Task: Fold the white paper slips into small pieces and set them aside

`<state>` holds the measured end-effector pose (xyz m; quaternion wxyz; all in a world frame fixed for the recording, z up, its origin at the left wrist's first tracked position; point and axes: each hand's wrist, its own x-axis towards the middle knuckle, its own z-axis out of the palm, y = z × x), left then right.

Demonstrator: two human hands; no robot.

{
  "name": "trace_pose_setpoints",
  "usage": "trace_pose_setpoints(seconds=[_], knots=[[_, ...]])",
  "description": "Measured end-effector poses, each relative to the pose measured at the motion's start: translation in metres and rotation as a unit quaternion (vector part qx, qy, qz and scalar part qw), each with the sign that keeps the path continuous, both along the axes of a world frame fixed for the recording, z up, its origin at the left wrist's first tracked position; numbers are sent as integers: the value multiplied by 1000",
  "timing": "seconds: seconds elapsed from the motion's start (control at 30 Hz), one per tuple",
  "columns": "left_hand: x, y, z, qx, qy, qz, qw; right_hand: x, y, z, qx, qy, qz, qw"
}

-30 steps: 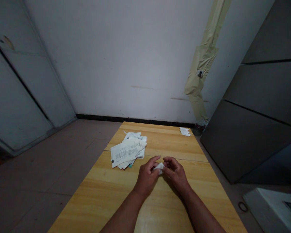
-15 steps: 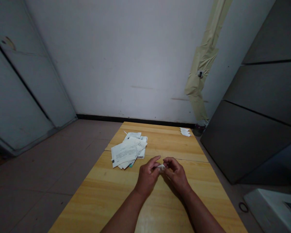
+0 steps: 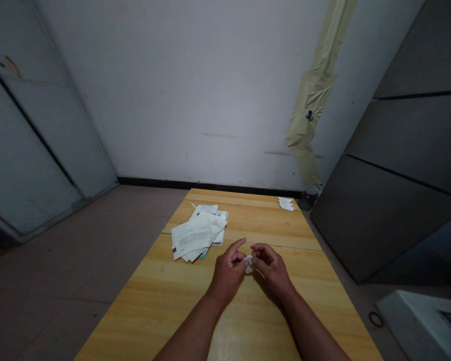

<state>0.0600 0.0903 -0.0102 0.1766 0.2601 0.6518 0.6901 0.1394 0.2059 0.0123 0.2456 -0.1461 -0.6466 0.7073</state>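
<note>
Between my two hands is a small folded piece of white paper [image 3: 249,264], above the middle of the wooden table [image 3: 180,296]. My left hand [image 3: 229,268] pinches its left side between thumb and fingers, with the index finger raised. On the other side, my right hand [image 3: 271,268] grips the paper with the thumb and curled fingers. Fingers cover parts of the paper, so its full folded shape is hidden. Beyond my left hand lies a loose pile of printed paper sheets [image 3: 195,235].
Several small white folded papers [image 3: 286,203] lie at the table's far right corner. A white wall [image 3: 210,100] stands behind the table, grey panels [image 3: 379,200] to the right. A white box-shaped object [image 3: 417,316] and a dark ring [image 3: 376,319] are on the floor.
The paper between my hands has turned and shows more of its surface. My left index finger has lifted slightly. The sheets and the far folded papers have stayed put.
</note>
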Motion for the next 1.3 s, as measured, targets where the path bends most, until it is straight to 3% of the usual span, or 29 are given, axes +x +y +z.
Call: trace_pose_setpoints(seconds=[0.4, 0.63, 0.87, 0.97, 1.17, 1.3], knots=[[1, 1, 0, 22, -31, -16, 999, -3, 1, -4, -60, -4, 8, 998], [2, 0, 5, -9, -21, -10, 1000, -3, 4, -6, -30, -3, -2, 1000], [-1, -4, 4, -82, 98, -4, 992, 1, 9, -10, 125, -53, 33, 990], [-3, -7, 8, -115, 192, 22, 974, 3, 10, -8, 231, -35, 28, 972], [-6, -12, 15, -188, 347, 39, 918, 3, 9, -7, 490, 3, 8, 872], [-7, -13, 15, -252, 424, 12, 870, 2, 9, -13, 587, -23, 3, 809]])
